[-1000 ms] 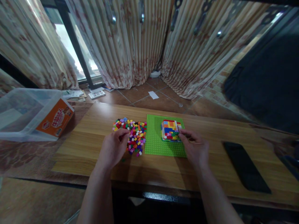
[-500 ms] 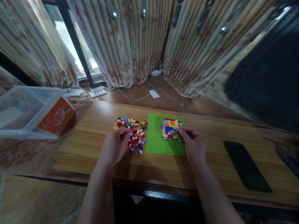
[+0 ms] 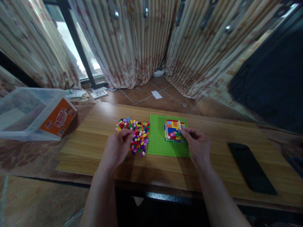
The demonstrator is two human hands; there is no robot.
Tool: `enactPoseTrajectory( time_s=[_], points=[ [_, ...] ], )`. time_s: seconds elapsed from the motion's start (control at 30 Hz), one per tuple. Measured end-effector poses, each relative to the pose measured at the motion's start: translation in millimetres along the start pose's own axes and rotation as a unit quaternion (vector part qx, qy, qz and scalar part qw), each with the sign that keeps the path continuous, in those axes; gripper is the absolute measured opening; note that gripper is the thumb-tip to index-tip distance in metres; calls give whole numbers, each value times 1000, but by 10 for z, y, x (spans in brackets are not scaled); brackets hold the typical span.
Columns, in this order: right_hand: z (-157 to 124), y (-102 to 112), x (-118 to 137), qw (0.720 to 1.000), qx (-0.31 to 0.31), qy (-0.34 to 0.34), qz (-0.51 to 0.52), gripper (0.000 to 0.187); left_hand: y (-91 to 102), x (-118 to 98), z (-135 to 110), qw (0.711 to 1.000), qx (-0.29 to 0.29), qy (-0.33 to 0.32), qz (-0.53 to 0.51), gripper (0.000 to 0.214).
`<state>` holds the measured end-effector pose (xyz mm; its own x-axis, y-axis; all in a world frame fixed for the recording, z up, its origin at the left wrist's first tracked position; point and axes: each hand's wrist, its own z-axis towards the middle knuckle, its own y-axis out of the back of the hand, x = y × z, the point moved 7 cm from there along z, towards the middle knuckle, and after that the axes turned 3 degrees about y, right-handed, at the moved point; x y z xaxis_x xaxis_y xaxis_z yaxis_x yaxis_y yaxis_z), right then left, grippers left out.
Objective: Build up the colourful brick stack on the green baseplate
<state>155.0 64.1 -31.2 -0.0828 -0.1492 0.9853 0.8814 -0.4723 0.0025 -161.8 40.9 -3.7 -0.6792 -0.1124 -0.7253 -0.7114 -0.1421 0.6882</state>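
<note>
- Model of multicoloured toy bricks (image 3: 174, 129), one, on the far right part of one green baseplate (image 3: 156, 149).
- Right hand (image 3: 199, 143): fingers narrow, thumb at the model's near right corner; cannot tell whether they grip a brick.
- Loose bricks (image 3: 141, 135), one pile, too many to count, just left of the baseplate.
- Left hand (image 3: 117, 146): fingers narrow, at the pile's left side; cannot tell if a brick is between them.
- One stray green brick (image 3: 126, 160), near the pile.
- One wooden desk (image 3: 87, 145) beneath; one black phone-like slab (image 3: 252, 168) at right.
- One clear bin (image 3: 30, 101), left.
</note>
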Motion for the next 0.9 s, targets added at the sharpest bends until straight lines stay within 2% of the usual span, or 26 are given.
enactPoseTrajectory(
  time_s=[0.13,0.23,0.33,0.4,0.47,0.53,0.63,0.67,0.8,0.9],
  points=[
    [-9,19,51,1000,-1,21,-8,24,24,-8,-8,1000,-8,-3,-2,29],
    [-28,66,135,998,-29,49,-9,22,40,-37,-15,1000,-15,-14,-5,27],
    [-107,89,271,992,-60,102,-37,22,48,-48,-19,1000,-19,-20,3,26],
    [-221,28,375,986,-51,145,-64,20,54,-38,-21,999,-25,-18,8,26],
    [-391,-119,478,978,-1,187,-91,16,61,-23,-25,999,-32,-14,9,26],
    [-621,-354,567,962,91,231,-118,11,67,-4,-28,999,-40,-5,2,26],
    [-1043,-749,643,909,254,300,-141,10,86,31,-31,998,-55,17,-22,25],
    [-1166,-846,646,893,285,316,-146,12,94,43,-32,997,-60,26,-30,25],
    [-1494,-1131,564,844,365,348,-183,17,127,53,-36,996,-73,42,-39,24],
    [-1588,-1237,518,823,383,361,-215,18,146,51,-39,996,-76,45,-33,23]
  ],
)
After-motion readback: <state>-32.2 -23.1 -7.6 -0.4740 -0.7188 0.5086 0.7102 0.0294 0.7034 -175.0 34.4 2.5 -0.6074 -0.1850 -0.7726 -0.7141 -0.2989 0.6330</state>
